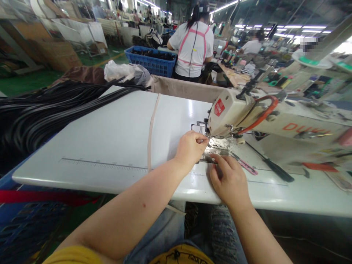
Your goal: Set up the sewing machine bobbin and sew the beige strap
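The machine [229,115] stands on a white table [110,135], and the person sitting at it has both hands in close under its head. The left hand [191,148] is right at the needle area, its grip pinched together; I can't tell whether anything is between the fingertips. The right hand [229,178] is just in front of the machine, its grip apart, fingertips at the plate's near edge. Left of the machine, a pale strip [150,135] runs across the table over a printed scale [104,163]; farther left, black straps [49,110] lie heaped. Beside the machine's base are a screwdriver [277,170] and a pink tool [249,167]. Beyond the machine, a co-worker [194,49] in a white shirt sits back to us by a blue basket [148,66], under rows of ceiling lights [305,27].
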Action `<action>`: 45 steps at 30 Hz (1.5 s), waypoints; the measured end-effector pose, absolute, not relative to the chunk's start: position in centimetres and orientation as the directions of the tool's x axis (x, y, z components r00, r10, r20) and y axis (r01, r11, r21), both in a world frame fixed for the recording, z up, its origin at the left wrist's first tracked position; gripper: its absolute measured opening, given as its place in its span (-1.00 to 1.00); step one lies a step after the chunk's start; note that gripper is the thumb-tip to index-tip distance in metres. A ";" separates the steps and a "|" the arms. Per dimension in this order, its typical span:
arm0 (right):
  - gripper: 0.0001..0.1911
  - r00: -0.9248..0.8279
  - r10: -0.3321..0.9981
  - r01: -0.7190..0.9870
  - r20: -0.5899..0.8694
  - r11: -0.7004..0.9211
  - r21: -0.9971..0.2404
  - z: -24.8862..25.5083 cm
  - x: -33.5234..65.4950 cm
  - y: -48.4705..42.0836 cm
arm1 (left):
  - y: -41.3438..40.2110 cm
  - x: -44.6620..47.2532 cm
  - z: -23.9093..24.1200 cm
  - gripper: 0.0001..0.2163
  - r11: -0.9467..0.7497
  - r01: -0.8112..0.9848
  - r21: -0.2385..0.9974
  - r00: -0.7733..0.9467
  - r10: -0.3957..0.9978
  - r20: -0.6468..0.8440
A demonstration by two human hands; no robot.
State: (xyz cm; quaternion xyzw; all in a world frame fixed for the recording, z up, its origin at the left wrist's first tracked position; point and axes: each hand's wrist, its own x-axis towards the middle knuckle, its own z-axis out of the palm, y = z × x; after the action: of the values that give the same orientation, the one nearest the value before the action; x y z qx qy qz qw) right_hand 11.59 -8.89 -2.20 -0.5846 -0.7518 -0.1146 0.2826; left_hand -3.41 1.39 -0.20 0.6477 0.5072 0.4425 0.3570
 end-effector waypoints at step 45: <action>-0.72 -0.143 0.829 0.940 0.541 0.284 -0.188 -2.0 11.4 -9.0 | 1.9 -2.9 -0.5 -0.97 -0.223 0.307 0.925 0.043 0.974 0.220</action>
State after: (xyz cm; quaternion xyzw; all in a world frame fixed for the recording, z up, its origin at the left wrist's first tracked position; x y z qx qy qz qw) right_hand 11.41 -9.00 -2.03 -0.5902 -0.7495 -0.0978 0.2836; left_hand -2.91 1.88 -0.45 0.6275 0.5104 0.4667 0.3577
